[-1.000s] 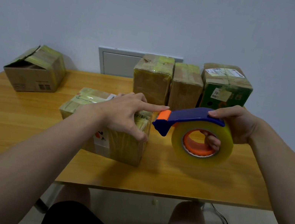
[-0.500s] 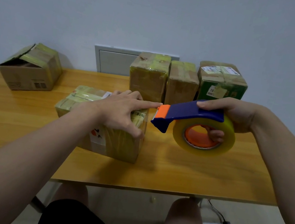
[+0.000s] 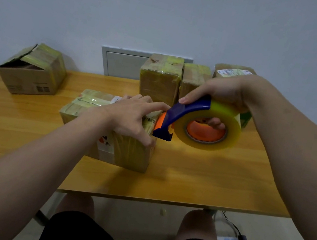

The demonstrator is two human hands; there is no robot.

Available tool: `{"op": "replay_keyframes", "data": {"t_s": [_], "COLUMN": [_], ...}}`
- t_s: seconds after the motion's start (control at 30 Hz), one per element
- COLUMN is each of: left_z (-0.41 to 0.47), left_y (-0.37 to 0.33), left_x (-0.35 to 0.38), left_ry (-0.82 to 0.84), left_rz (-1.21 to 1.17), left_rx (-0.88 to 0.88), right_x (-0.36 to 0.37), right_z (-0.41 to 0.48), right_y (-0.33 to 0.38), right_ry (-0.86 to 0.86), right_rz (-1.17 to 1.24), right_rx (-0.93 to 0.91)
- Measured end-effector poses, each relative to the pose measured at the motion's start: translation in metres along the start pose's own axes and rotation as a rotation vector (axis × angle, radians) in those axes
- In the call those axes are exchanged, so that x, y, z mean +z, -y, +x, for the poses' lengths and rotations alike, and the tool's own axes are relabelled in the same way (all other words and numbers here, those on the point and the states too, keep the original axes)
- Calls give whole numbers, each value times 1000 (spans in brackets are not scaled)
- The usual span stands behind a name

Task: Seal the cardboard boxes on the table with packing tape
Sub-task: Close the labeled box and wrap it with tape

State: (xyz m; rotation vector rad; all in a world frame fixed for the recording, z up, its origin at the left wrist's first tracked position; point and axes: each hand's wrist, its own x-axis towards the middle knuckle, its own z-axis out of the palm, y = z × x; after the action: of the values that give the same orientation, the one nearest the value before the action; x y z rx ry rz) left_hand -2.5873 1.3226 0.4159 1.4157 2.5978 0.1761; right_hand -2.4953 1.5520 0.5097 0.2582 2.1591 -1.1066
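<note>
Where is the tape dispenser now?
Head view, right of centre: the right hand holds the tape dispenser, its nose at the right end of the box under the left hand.

Blue-orange tape dispenser (image 3: 183, 113), yellowish roll (image 3: 225, 127)

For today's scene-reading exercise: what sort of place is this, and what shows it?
Probably a small home or office packing station: taped cardboard boxes on a wooden table, a tape dispenser in the right hand.

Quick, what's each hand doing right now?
Left hand: open, fingers spread on the tape-wrapped brown cardboard box.
Right hand: gripping the blue-and-orange plastic tape dispenser.
</note>
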Motion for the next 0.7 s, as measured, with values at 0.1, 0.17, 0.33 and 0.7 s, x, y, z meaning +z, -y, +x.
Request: {"op": "replay_keyframes", "data": {"t_s": [0.1, 0.17, 0.33, 0.7], "left_z": [-1, -2, -11, -8], "left_y": [-2, -1, 2, -4], "left_x": [-2, 0, 5, 6], "left_ry": [-13, -44, -228, -237], "left_rz": [-20, -37, -119, -14], "left_rx": [3, 20, 181, 343], "right_x": [7, 22, 32, 32], "right_z": [17, 32, 48, 37], "right_y": [12, 4, -24, -46], "right_ry": [-23, -31, -107, -658], "right_rz": [-117, -175, -70, 7], "right_rx": [98, 185, 161, -156]}}
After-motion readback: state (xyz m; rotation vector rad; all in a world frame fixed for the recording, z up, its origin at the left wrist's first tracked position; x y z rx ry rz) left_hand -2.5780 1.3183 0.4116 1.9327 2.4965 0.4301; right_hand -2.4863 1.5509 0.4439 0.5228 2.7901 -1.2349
